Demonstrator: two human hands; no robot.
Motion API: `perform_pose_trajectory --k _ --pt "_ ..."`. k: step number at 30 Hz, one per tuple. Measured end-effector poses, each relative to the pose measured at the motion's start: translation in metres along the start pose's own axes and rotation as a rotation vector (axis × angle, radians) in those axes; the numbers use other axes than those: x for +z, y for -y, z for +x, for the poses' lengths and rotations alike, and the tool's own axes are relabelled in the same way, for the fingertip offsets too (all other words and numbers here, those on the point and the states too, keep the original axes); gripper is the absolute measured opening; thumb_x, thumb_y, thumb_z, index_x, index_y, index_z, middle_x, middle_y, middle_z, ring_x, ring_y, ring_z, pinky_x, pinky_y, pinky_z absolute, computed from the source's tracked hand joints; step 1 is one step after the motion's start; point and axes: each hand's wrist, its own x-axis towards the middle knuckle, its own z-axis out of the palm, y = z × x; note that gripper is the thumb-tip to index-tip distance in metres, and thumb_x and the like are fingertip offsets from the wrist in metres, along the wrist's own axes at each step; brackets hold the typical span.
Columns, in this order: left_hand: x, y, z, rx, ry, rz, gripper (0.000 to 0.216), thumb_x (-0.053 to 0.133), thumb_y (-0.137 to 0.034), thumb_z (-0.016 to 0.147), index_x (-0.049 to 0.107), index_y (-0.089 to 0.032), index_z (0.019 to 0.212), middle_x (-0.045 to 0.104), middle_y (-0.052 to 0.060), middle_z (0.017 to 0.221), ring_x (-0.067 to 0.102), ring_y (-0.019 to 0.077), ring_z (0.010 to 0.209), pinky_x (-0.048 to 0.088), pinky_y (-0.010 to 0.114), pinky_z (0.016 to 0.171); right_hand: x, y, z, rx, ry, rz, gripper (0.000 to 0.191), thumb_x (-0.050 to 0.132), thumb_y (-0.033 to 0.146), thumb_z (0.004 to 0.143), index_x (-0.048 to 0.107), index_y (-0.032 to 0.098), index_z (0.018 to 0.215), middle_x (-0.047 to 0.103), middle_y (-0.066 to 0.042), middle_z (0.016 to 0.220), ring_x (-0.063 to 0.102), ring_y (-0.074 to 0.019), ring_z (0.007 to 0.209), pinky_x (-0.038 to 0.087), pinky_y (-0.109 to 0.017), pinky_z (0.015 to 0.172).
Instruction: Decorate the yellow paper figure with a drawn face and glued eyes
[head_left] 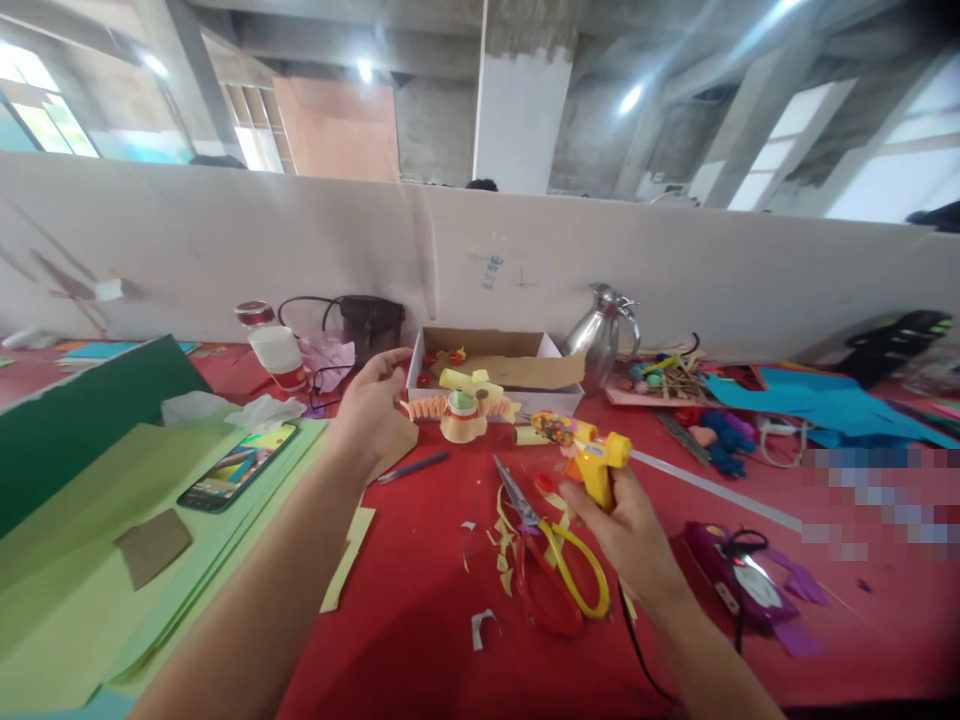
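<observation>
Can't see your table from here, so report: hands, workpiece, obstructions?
Left hand at paper figure, grip unclear. Right hand holding yellow glue gun, pointed at figure. Scissors lie nearer the wearer, not between gun and figure.

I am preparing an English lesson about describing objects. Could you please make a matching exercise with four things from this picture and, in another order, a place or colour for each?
1. Glue gun
2. Scissors
3. Phone
4. Metal jug

A. Lying on light green sheets
B. Standing by the white partition
C. Held in the right hand
D. One handle red, the other yellow

Pairs: 1-C, 2-D, 3-A, 4-B.
</observation>
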Motion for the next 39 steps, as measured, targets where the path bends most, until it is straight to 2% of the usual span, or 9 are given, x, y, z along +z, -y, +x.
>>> perform_pose_trajectory --k 3,7,9,14,17,26,29,34,39 --pt "0.001 0.006 -0.014 -0.372 0.027 -0.508 0.031 0.05 -0.004 0.073 0.067 -0.014 0.098 0.06 0.006 0.083 0.051 0.0092 0.064 0.043 0.022 0.059 0.01 0.009 -0.006 0.042 0.099 0.072 0.034 0.067 0.053 0.083 0.056 0.021 0.081 0.055 0.004 0.064 0.051 -0.0127 0.059 0.044 -0.024 0.059" --pt "0.009 0.023 -0.034 -0.525 0.022 -0.609 0.03 0.049 -0.003 0.069 0.064 -0.013 0.093 0.048 -0.001 0.066 0.038 0.0062 0.049 0.031 0.018 0.047 0.022 0.013 -0.008 0.055 0.163 0.058 0.041 0.058 0.056 0.089 0.052 0.02 0.07 0.05 0.004 0.058 0.046 -0.0116 0.056 0.041 -0.024 0.057" --pt "0.013 0.022 -0.03 -0.427 0.004 -0.439 0.033 0.049 -0.008 0.071 0.064 -0.015 0.1 0.042 -0.004 0.061 0.029 0.0068 0.045 0.026 0.019 0.044 0.028 0.012 -0.006 0.02 0.18 -0.025 0.037 0.056 0.055 0.091 0.057 0.019 0.08 0.05 0.004 0.059 0.047 -0.0127 0.056 0.042 -0.025 0.058" --pt "0.016 0.004 0.007 0.22 0.137 0.425 0.044 0.065 -0.032 0.075 0.067 -0.024 0.118 0.058 0.003 0.086 0.054 0.0175 0.079 0.045 0.028 0.074 0.043 0.006 0.003 -0.3 0.187 -0.395 0.028 0.053 0.047 0.094 0.06 0.02 0.094 0.062 -0.004 0.082 0.06 -0.021 0.076 0.049 -0.033 0.073" --pt "0.017 0.007 0.024 0.358 0.245 0.768 0.05 0.067 -0.039 0.076 0.068 -0.024 0.124 0.056 0.005 0.087 0.057 0.0221 0.086 0.045 0.032 0.081 0.053 0.002 0.012 -0.496 0.245 -0.539 0.02 0.053 0.036 0.095 0.057 0.02 0.106 0.063 -0.009 0.102 0.062 -0.0238 0.091 0.051 -0.036 0.082" --pt "0.03 0.041 0.035 0.387 0.343 0.582 0.036 0.066 -0.035 0.077 0.072 -0.02 0.109 0.056 0.005 0.089 0.059 0.0209 0.09 0.047 0.032 0.088 0.073 -0.008 0.036 -0.579 0.362 -0.864 0.025 0.052 0.022 0.093 0.049 0.017 0.118 0.059 -0.013 0.115 0.065 -0.0277 0.095 0.057 -0.039 0.073" --pt "0.031 0.041 0.039 0.4 0.344 0.517 0.032 0.065 -0.03 0.077 0.072 -0.02 0.107 0.055 0.005 0.09 0.057 0.0205 0.09 0.047 0.034 0.09 0.072 -0.012 0.04 -0.593 0.333 -0.92 0.026 0.051 0.017 0.091 0.048 0.018 0.117 0.059 -0.013 0.115 0.065 -0.0284 0.095 0.057 -0.04 0.073" --pt "0.034 0.027 0.048 0.509 0.516 0.455 0.066 0.07 -0.028 0.072 0.056 -0.028 0.137 0.047 0.004 0.095 0.051 0.0202 0.091 0.046 0.036 0.09 0.069 -0.016 0.044 -0.643 0.311 -0.948 0.03 0.05 0.017 0.09 0.047 0.019 0.12 0.06 -0.013 0.115 0.065 -0.0282 0.097 0.058 -0.039 0.074" --pt "0.048 0.019 0.063 0.569 0.616 0.597 0.052 0.069 -0.041 0.075 0.066 -0.033 0.126 0.048 0.004 0.095 0.051 0.0217 0.092 0.044 0.038 0.09 0.057 -0.019 0.033 -0.707 0.362 -0.96 0.031 0.048 0.018 0.091 0.048 0.018 0.122 0.062 -0.013 0.114 0.066 -0.0274 0.098 0.058 -0.038 0.075"
